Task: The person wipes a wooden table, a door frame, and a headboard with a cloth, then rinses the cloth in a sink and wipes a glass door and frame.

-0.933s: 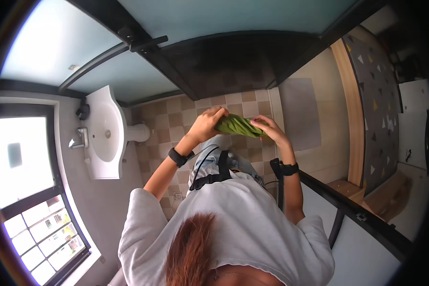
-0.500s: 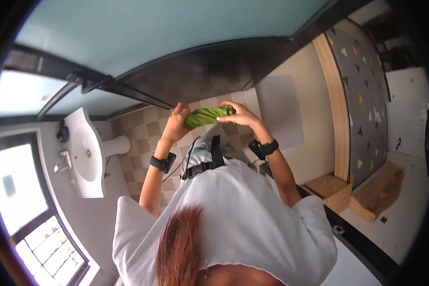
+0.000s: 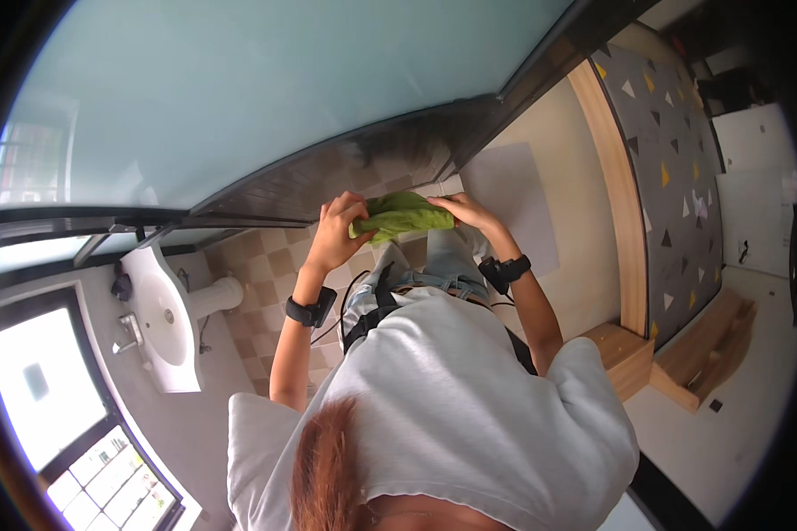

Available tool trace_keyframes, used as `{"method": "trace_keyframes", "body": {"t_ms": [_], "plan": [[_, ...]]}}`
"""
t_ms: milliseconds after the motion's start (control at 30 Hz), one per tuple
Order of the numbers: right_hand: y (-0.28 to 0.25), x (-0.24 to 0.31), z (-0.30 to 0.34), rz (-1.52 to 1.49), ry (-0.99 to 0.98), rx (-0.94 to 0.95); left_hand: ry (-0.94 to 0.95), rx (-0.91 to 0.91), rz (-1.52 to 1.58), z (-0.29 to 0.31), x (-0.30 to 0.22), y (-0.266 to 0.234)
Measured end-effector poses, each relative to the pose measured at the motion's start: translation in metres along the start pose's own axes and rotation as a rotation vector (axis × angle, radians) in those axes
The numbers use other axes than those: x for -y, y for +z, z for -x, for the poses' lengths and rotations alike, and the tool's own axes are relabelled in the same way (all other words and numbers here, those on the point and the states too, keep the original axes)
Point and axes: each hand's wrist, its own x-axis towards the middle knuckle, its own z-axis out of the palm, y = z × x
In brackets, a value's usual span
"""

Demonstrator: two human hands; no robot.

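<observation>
A green cloth [image 3: 400, 218] is stretched sideways between my hands, in front of my waist. It looks folded, with loose creases and a slack upper edge. My left hand [image 3: 335, 232] grips its left end, fingers curled over it. At the other end, my right hand [image 3: 466, 213] pinches the cloth's corner with the thumb laid along the top. Each wrist carries a black strap with a small dark box. Just beyond the cloth stands a door with a frosted glass pane [image 3: 292, 97] and a dark lower panel [image 3: 328, 173].
To the left are a white washbasin [image 3: 170, 323] with a tap [image 3: 128, 334] and a bright window [image 3: 44, 389]. Checkered tiles [image 3: 266, 274] cover the floor below. Rightward lie a grey mat [image 3: 514, 203], a bed with patterned grey bedding [image 3: 673, 177] and a wooden box-like piece [image 3: 624, 354].
The cloth has gone from a tight twisted roll to a looser, flatter fold. My right hand has shifted a little to the right. The door pane appears swung further across the view.
</observation>
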Motion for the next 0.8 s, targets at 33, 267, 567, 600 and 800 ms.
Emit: {"method": "trace_keyframes", "body": {"t_ms": [33, 267, 567, 600, 800], "plan": [[-0.004, 0.003, -0.003, -0.050, -0.041, 0.000, -0.018, -0.014, -0.088, -0.003, -0.008, -0.001], [-0.030, 0.023, -0.037, 0.369, -0.086, 0.134, -0.085, -0.122, -0.013, -0.014, -0.053, -0.004], [-0.016, 0.109, 0.021, 0.095, -0.617, 0.558, -0.131, -0.173, 0.006, 0.006, -0.103, -0.031], [-0.013, 0.118, 0.028, -0.003, -0.685, 0.636, -0.151, -0.185, -0.009, 0.009, -0.109, -0.036], [0.006, 0.147, 0.059, 0.324, -0.711, 0.480, -0.225, -0.322, -0.066, 0.034, -0.115, -0.050]]}}
